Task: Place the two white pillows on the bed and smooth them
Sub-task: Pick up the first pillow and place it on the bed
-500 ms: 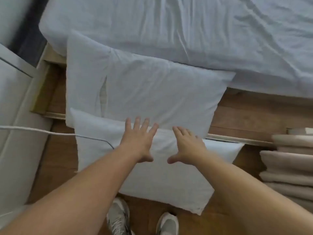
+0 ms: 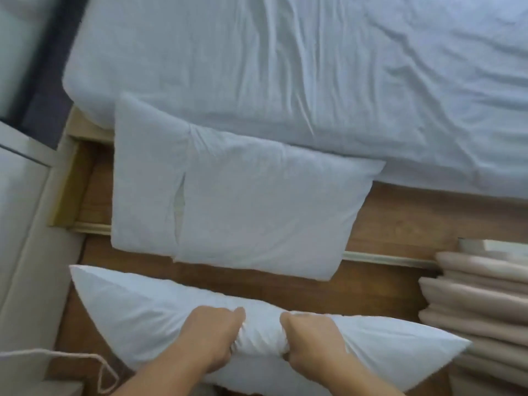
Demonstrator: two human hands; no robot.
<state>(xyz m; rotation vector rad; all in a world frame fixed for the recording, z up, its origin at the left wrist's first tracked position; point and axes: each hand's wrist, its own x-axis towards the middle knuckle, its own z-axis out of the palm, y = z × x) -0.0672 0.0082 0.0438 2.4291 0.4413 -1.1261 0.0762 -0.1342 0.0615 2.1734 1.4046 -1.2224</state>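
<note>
Two white pillows are in view. The near pillow (image 2: 148, 315) is lifted off the floor and bunched in the middle, where my left hand (image 2: 213, 335) and my right hand (image 2: 310, 338) both grip its fabric, close together. The second pillow (image 2: 245, 207) leans with its far end against the bed's side and its near end over the wooden floor and a floor rail. The bed (image 2: 314, 70), covered in a wrinkled pale blue sheet, fills the top of the view.
A stack of folded beige cloth (image 2: 480, 307) stands at the right. White furniture (image 2: 20, 212) lines the left side. A white cord (image 2: 57, 355) loops at the lower left. Wooden floor (image 2: 400, 224) shows between bed and pillows.
Both hands were open and flat on the near pillow; now they are clenched on its middle and have pulled it toward me, away from the second pillow.
</note>
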